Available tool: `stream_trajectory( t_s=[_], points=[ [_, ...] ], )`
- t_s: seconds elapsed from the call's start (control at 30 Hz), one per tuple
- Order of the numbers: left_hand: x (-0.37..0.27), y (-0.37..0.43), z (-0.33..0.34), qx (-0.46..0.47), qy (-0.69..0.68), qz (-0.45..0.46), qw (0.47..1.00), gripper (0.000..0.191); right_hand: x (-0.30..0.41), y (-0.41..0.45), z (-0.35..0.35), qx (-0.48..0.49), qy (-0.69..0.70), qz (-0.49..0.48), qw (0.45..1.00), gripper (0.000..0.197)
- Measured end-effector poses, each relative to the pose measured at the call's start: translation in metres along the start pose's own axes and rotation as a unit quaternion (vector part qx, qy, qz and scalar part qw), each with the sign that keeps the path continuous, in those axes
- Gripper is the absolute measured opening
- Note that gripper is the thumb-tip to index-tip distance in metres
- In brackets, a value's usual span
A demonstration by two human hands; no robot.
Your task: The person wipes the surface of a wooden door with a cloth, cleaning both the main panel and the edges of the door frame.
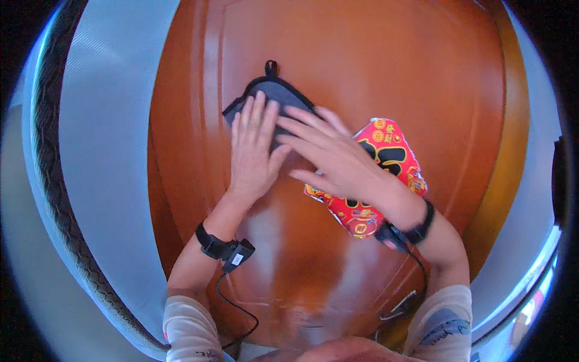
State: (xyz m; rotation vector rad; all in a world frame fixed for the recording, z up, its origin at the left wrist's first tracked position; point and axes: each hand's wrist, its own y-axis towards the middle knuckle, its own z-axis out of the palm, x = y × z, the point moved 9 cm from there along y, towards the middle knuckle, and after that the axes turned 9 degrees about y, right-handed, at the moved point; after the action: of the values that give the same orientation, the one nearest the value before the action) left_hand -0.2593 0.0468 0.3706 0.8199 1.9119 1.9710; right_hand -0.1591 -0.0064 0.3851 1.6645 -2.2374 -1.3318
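A dark grey cloth item with black edging and a hanging loop (pixel 276 90) lies on the glossy reddish-brown wooden surface (pixel 371 59). My left hand (pixel 255 149) rests flat on its left part, fingers apart. Over its right part is my right hand (pixel 334 154), slightly blurred, with fingers spread; whether it touches the cloth I cannot tell. The lower part of the cloth is partly hidden by both hands. Beneath my right hand and wrist lies a red packet with yellow and black printing (pixel 389 158), partly covered by them.
Black straps with small devices circle both wrists, the left device (pixel 239 255) trailing a black cable (pixel 244 312). Pale grey surfaces (pixel 104 158) flank the wooden one, and a dark textured band (pixel 47 158) runs along the far left. A thin whitish item (pixel 400 307) lies near my right forearm.
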Motion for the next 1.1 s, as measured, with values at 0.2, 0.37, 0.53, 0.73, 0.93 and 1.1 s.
stream_trajectory(
  t_s=[0.2, 0.37, 0.53, 0.73, 0.93, 1.1],
  points=[
    [0.027, 0.078, -0.008, -0.07, 0.162, 0.057, 0.983, 0.057, -0.005, -0.141, -0.102, -0.147, -0.257, 0.189, 0.936, 0.039],
    [0.117, 0.2, -0.026, -0.064, 0.217, -0.064, 0.972, 0.057, -0.033, -0.24, -0.138, -0.244, -0.378, 0.315, 0.836, 0.044],
    [0.122, 0.138, -0.028, -0.124, 0.233, 0.008, 0.964, 0.052, -0.043, -0.331, -0.144, -0.286, -0.394, 0.395, 0.779, 0.048],
    [0.026, 0.038, 0.0, -0.003, 0.196, 0.01, 0.98, 0.053, -0.058, -0.394, -0.131, -0.264, -0.399, 0.435, 0.763, 0.053],
    [0.036, 0.171, 0.003, -0.139, 0.205, 0.106, 0.963, 0.045, -0.057, -0.389, -0.123, -0.259, -0.398, 0.44, 0.762, 0.054],
    [0.058, 0.221, 0.003, -0.101, 0.21, -0.013, 0.972, 0.048, -0.058, -0.387, -0.12, -0.254, -0.38, 0.419, 0.785, 0.054]
  ],
)
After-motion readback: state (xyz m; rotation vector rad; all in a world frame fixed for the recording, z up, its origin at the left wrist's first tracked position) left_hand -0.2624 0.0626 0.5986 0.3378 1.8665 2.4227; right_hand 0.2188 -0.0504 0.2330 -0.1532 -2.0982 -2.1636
